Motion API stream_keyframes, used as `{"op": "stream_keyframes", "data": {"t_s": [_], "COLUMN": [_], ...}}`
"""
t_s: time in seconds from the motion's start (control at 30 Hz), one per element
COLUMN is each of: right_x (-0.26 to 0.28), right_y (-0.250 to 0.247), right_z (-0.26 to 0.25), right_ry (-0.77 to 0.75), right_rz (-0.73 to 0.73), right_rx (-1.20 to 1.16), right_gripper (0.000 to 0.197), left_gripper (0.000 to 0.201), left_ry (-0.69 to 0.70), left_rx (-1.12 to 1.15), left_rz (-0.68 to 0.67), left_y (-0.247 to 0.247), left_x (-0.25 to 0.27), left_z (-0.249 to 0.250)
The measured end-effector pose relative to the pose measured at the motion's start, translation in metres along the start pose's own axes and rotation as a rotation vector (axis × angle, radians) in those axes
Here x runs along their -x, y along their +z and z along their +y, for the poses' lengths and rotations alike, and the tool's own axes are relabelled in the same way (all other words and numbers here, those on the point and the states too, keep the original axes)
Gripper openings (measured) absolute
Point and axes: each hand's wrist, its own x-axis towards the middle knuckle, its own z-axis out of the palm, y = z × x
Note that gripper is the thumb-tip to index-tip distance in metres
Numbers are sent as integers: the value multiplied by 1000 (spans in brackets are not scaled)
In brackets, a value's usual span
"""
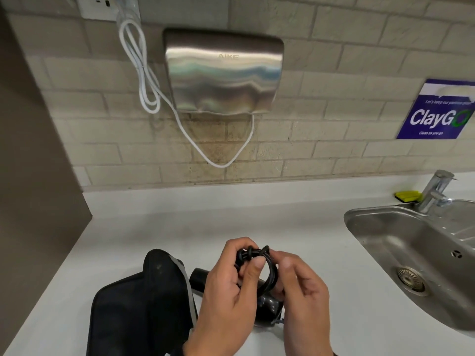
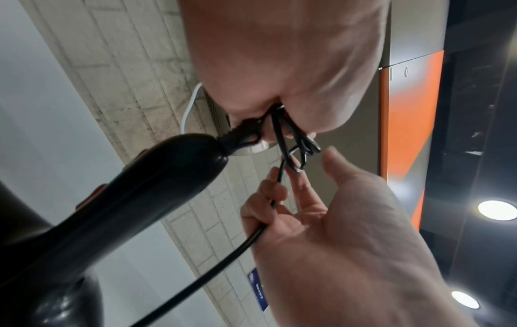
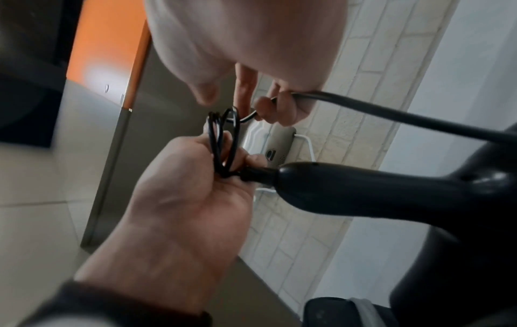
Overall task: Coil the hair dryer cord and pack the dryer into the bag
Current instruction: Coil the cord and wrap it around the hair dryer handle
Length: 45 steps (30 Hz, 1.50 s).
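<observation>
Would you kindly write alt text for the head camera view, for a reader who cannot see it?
Two hands coil a black cord above a white counter: the left hand grips the loops, the right hand feeds more. Under them lie a black hair dryer and a black bag; a steel sink sits to the right, and a hand dryer hangs on the tiled wall.

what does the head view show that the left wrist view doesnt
Only the head view shows the black bag lying open on the white counter, the steel sink with its tap and the yellow sponge.

Only the left wrist view shows the hair dryer handle with its red switches, the loose cord running through the right hand, and round ceiling lights.

Both show the left hand holding the coiled loops, the wall hand dryer and the blue sign.
</observation>
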Motion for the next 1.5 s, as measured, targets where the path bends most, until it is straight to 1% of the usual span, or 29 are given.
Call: {"op": "stream_keyframes", "data": {"t_s": [0.07,0.13,0.2,0.27,0.3,0.33,0.4,0.5,0.63,0.73,0.83,0.9,0.97,1.1,1.17,1.23,1.27,1.33,1.37,1.43,1.47,1.5], "right_x": [5,7,5,2,0,-2,-6,-10,-11,-9,-6,-3,-1,0,1,2,3,5,6,6,6,6], "right_y": [1,2,-1,-5,-7,-9,-12,-16,-16,-15,-15,-14,-13,-11,-7,-1,3,9,12,17,19,19], "right_z": [7,7,4,-3,-6,-9,-16,-22,-28,-30,-31,-31,-27,-19,-16,-17,-19,-25,-27,-29,-27,-25], "right_ry": [-26,-8,22,35,36,33,5,-18,-6,-32,-66,-128,-250,-580,-663,-701,-703,-660,-610,-460,-407,-391], "right_rz": [-73,-128,-160,-191,-203,-217,-249,-272,-195,-191,-211,-211,-182,-138,-86,-8,21,46,50,51,54,57], "right_rx": [6,-1,12,50,67,89,161,275,238,245,264,307,415,651,755,837,861,899,925,995,1022,1033], "right_gripper": [49,53,46,25,18,17,20,25,37,39,43,46,43,14,5,5,7,9,11,23,26,27], "left_gripper": [16,16,11,13,13,12,6,8,8,7,7,8,12,12,11,13,16,21,23,21,19,17], "left_ry": [-30,-74,-68,-55,-62,-77,-124,-204,-304,-359,-386,-405,-445,-507,-522,-544,-557,-579,-584,-580,-572,-561], "left_rx": [59,104,80,43,32,42,109,203,281,283,261,265,314,383,387,402,416,451,467,489,492,492], "left_rz": [0,-15,-9,3,14,31,57,76,78,42,33,35,37,40,54,79,94,123,138,153,147,137], "left_y": [0,0,-3,-4,-5,-6,-7,-9,-11,-12,-14,-14,-14,-15,-15,-17,-18,-20,-21,-22,-22,-21], "left_x": [-2,-2,-2,-3,-3,-4,-7,-10,-11,-12,-12,-11,-12,-13,-14,-14,-14,-16,-16,-17,-17,-16], "left_z": [0,2,3,2,2,3,8,15,22,26,28,28,30,32,32,30,29,26,26,25,26,26]}}
